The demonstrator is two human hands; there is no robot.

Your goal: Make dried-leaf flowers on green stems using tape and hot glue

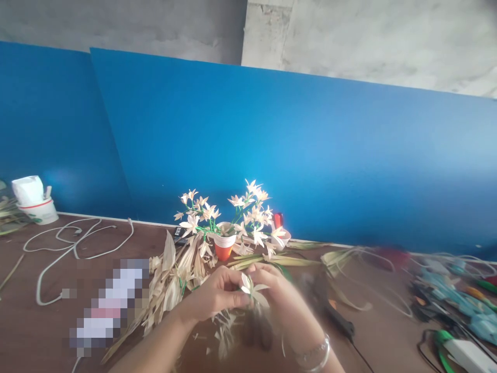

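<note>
Low over the brown table, a pale artificial flower (252, 291) with pointed petals is between my hands. My left hand (219, 292) is closed, thumb and fingers pinching the flower at its left side. From the right, my right hand (274, 282) curls closed around the flower's far side; its fingertips are partly hidden. Beyond the hands stands an orange and white paper cup (224, 247) with green-stemmed pale flowers (254, 212) in it. Dried husk leaves (166, 282) lie left of my hands, and small pale scraps (225, 331) lie below them.
A dark tool with a cord (337, 318) lies right of my right forearm. White cables (73, 243) and a blurred-out rectangle (108, 305) are at left. A white tub (41, 211) stands far left. Blue-green material (466, 295) and a white power strip (469, 355) sit at right. A blue partition (272, 145) rises behind.
</note>
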